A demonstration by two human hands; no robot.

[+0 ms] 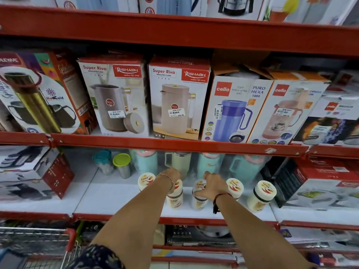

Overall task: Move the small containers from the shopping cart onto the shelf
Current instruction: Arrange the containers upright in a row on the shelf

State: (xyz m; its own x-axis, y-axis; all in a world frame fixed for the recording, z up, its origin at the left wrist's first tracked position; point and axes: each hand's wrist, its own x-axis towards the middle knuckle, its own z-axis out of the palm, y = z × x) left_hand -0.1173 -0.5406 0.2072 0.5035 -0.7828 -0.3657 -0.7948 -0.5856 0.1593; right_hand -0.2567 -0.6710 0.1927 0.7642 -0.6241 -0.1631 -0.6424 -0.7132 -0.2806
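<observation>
Several small cream "Caddy" containers stand on the white shelf [108, 199]. My left hand [171, 174] reaches over one container [174, 199], fingers curled on its top. Just left of that arm stands another container [146, 180]. My right hand [212, 184] grips the lid of a middle container [198, 199]. Two more stand to the right, one [235, 187] by my right wrist and one [262, 195] further right. The shopping cart [48, 243] shows at the lower left, its contents out of view.
Behind the containers stand teal and cream jugs [147, 162] and lidded steel tumblers [122, 166]. Boxed goods flank the spot at left [33, 171] and right [318, 183]. A red shelf beam [174, 145] runs just above, carrying boxed flasks.
</observation>
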